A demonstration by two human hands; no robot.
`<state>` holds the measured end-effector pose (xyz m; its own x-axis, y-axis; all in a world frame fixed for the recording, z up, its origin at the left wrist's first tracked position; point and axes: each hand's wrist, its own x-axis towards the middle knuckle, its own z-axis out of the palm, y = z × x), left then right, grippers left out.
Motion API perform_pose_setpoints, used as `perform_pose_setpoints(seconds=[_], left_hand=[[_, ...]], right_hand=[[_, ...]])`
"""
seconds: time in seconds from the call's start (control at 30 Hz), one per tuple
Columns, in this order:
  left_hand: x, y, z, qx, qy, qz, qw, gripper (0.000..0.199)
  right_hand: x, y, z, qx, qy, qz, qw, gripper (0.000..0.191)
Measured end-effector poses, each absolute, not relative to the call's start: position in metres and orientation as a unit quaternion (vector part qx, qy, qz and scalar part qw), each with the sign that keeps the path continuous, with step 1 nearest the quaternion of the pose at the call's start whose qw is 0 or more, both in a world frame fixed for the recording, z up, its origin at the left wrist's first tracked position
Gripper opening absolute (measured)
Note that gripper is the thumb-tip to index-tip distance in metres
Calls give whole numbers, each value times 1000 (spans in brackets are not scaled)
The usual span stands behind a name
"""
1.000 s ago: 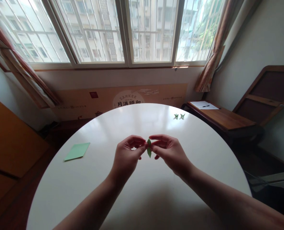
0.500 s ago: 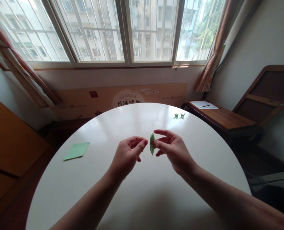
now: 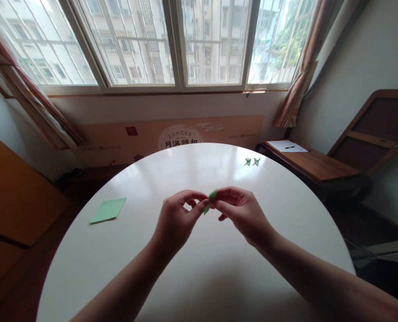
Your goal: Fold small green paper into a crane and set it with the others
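Observation:
A small folded piece of green paper (image 3: 213, 195) is held over the middle of the white table, tilted, between my two hands. My left hand (image 3: 182, 212) pinches its near left side between thumb and forefinger. From the other side my right hand (image 3: 241, 208) grips it with thumb and fingers. The fingertips hide part of the folds. Two small green folded paper cranes (image 3: 251, 162) stand side by side near the table's far right edge. To the left lies a stack of light green square paper (image 3: 108, 210).
The round white table (image 3: 199, 277) spans the view below my arms. Beyond its right edge stands a wooden bench (image 3: 333, 165) with a white sheet (image 3: 286, 146) and a pen on it. A printed cardboard panel (image 3: 145, 134) leans below the window.
My left hand has come in and closed on the folded green paper, which was in my right hand alone. The paper has turned from nearly upright to slanted.

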<state>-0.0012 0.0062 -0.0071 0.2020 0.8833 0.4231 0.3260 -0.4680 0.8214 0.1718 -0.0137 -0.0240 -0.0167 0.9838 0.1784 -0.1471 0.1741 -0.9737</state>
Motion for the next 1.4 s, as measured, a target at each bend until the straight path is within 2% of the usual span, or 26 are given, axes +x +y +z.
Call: perform_pose_setpoints(seconds=[0.17, 0.4, 0.57, 0.9, 1.2, 1.4], left_hand=[[-2, 7, -9, 726, 424, 465, 278, 16], [1, 5, -6, 695, 423, 446, 375, 24], [-1, 5, -8, 695, 412, 449, 383, 22], [-1, 11, -10, 651, 379, 455, 475, 22], [-1, 3, -7, 680, 353, 530, 365, 8], [0, 4, -6, 658, 353, 524, 411, 6]], right_hand=[[171, -14, -24, -412, -524, 490, 562, 25], [171, -13, -25, -409, -541, 475, 560, 29], [172, -13, -25, -412, -548, 473, 553, 28], [171, -16, -21, -365, -496, 570, 544, 28], [171, -16, -21, -349, -478, 602, 536, 26], [170, -15, -22, -360, -506, 563, 546, 24]])
